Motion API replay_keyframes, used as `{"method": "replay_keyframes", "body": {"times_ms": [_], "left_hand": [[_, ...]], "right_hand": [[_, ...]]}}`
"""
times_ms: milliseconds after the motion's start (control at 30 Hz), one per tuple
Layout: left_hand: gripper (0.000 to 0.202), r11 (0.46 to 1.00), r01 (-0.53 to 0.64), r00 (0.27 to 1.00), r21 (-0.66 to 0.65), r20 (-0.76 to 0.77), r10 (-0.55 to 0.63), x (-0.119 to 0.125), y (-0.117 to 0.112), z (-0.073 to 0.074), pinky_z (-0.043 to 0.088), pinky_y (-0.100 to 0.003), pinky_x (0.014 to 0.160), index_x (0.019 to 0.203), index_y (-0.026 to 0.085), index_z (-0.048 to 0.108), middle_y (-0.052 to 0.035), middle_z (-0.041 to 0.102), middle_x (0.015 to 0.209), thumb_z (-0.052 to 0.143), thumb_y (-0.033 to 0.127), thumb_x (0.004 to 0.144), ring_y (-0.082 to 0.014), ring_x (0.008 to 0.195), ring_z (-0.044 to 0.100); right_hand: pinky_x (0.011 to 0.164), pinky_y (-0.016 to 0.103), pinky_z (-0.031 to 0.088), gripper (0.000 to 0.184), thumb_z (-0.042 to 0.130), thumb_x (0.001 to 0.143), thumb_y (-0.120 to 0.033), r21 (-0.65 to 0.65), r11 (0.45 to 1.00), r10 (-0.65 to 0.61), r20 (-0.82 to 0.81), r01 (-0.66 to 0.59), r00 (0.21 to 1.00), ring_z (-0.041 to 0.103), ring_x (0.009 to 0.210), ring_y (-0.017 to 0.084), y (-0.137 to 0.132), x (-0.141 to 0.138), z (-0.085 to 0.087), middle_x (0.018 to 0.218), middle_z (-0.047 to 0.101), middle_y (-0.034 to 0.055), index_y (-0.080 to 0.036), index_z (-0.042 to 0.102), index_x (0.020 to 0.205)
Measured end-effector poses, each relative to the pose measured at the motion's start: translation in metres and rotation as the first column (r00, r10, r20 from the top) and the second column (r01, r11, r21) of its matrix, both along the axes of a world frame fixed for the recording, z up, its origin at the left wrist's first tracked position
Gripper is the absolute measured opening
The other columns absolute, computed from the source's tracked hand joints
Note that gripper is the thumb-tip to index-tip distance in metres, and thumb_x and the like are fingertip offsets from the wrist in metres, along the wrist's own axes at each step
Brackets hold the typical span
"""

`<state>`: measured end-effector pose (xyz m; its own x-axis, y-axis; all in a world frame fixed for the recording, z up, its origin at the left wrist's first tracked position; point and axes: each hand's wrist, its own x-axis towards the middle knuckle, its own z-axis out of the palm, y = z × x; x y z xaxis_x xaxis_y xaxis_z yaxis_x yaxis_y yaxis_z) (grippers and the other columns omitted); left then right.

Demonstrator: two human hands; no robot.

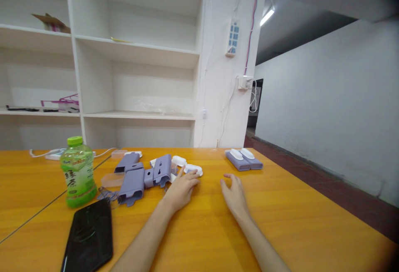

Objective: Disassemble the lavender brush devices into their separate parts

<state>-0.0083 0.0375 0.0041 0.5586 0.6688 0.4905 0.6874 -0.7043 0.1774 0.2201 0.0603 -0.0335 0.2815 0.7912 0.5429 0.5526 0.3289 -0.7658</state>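
My left hand (pixel 182 188) is at the right edge of a pile of purple plastic parts, its fingers spread. Its fingertips overlap a white rounded plastic piece (pixel 195 169); whether they touch it I cannot tell. Another white oval piece (pixel 178 161) lies just behind. Purple hollow housings (pixel 132 184) and a slotted purple housing (pixel 162 169) lie to the left of that hand. Over the table (pixel 204 226), my right hand (pixel 234 195) is open, thumb and fingers apart, holding nothing. Beyond it, two purple blocks (pixel 240 163) sit side by side, each with a white oval piece on top.
A green-capped bottle (pixel 77 174) stands at the left, behind a black phone or tablet (pixel 90 234). Clear plastic pieces (pixel 112 179) and small dark metal bits (pixel 107 194) lie by the housings. White shelves (pixel 137 45) rise behind the table; a power strip (pixel 232 38) hangs on the pillar.
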Motion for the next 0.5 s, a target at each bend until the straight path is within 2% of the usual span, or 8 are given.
{"method": "replay_keyframes", "body": {"times_ms": [67,167,200,267,300,333,400,500], "left_hand": [[0.048,1.0,0.002,1.0,0.009,0.004,-0.002,-0.004,0.0,0.002,0.007,-0.056,0.124,0.116,0.022,0.067,-0.006,0.062,0.139,0.042,-0.003,0.083,-0.021,0.142,0.041],[0.046,0.999,0.022,1.0,0.027,0.015,-0.023,0.012,-0.013,0.003,0.007,-0.052,0.125,0.121,0.021,0.064,-0.0074,0.058,0.144,0.045,0.0,0.085,-0.0214,0.145,0.038],[0.041,0.999,0.032,0.999,0.025,0.025,-0.033,0.021,-0.02,0.001,0.01,-0.05,0.126,0.12,0.021,0.065,-0.0067,0.058,0.143,0.047,0.004,0.087,-0.021,0.144,0.038],[0.034,0.998,0.066,0.997,0.002,0.047,-0.066,0.042,-0.034,-0.005,0.026,-0.038,0.123,0.12,0.024,0.064,-0.0033,0.059,0.142,0.048,0.014,0.092,-0.0168,0.14,0.044],[0.031,0.992,0.108,0.988,-0.06,0.113,-0.101,0.051,-0.039,-0.009,0.033,-0.033,0.12,0.12,0.025,0.064,-0.0026,0.058,0.143,0.049,0.018,0.094,-0.0154,0.138,0.047],[0.031,0.981,0.153,0.978,-0.117,0.163,-0.133,0.059,-0.041,-0.013,0.036,-0.032,0.118,0.122,0.026,0.064,-0.0027,0.058,0.144,0.051,0.022,0.094,-0.016,0.137,0.048],[0.037,0.948,0.228,0.963,-0.222,0.194,-0.186,0.071,-0.037,-0.021,0.032,-0.037,0.121,0.129,0.025,0.062,-0.0061,0.055,0.146,0.058,0.028,0.092,-0.0213,0.138,0.048],[0.041,0.876,0.295,0.95,-0.382,0.214,-0.227,0.078,-0.012,-0.026,0.03,-0.042,0.121,0.128,0.022,0.064,-0.0112,0.055,0.146,0.066,0.031,0.088,-0.0288,0.138,0.047]], "right_hand": [[0.104,0.044,0.042,0.032,0.049,0.081,-0.037,0.008,1.0,-0.006,0.062,0.006,0.998,0.059,0.111,0.033,0.001,0.001,-0.002,0.11,0.063,0.0171,-0.016,0.062,0.101],[0.104,0.043,0.043,0.031,0.047,0.082,-0.033,0.022,1.0,-0.025,0.144,0.022,0.989,0.059,0.112,0.032,0.006,0.005,-0.004,0.111,0.062,0.0159,-0.016,0.062,0.103],[0.103,0.043,0.043,0.031,0.047,0.082,-0.031,0.024,0.999,-0.03,0.169,0.026,0.985,0.059,0.112,0.031,0.008,0.008,-0.005,0.111,0.062,0.0158,-0.016,0.061,0.104],[0.103,0.042,0.043,0.031,0.046,0.081,-0.028,0.024,0.999,-0.036,0.219,0.032,0.975,0.059,0.111,0.031,0.016,0.016,-0.005,0.11,0.061,0.0158,-0.015,0.061,0.105],[0.103,0.043,0.043,0.031,0.047,0.081,-0.028,0.025,0.999,-0.039,0.244,0.034,0.969,0.058,0.112,0.031,0.022,0.021,-0.003,0.111,0.061,0.0158,-0.015,0.061,0.106],[0.103,0.043,0.043,0.031,0.047,0.082,-0.027,0.027,0.999,-0.043,0.266,0.037,0.963,0.058,0.112,0.032,0.029,0.028,-0.001,0.113,0.06,0.0158,-0.015,0.061,0.107],[0.104,0.044,0.041,0.032,0.049,0.082,-0.028,0.038,0.998,-0.058,0.306,0.049,0.95,0.056,0.114,0.033,0.046,0.042,0.007,0.117,0.059,0.0157,-0.016,0.061,0.11],[0.102,0.046,0.041,0.038,0.051,0.084,-0.028,0.069,0.987,-0.158,0.429,0.142,0.889,0.054,0.118,0.034,0.081,0.06,0.019,0.124,0.057,0.0161,-0.017,0.057,0.12]]}}
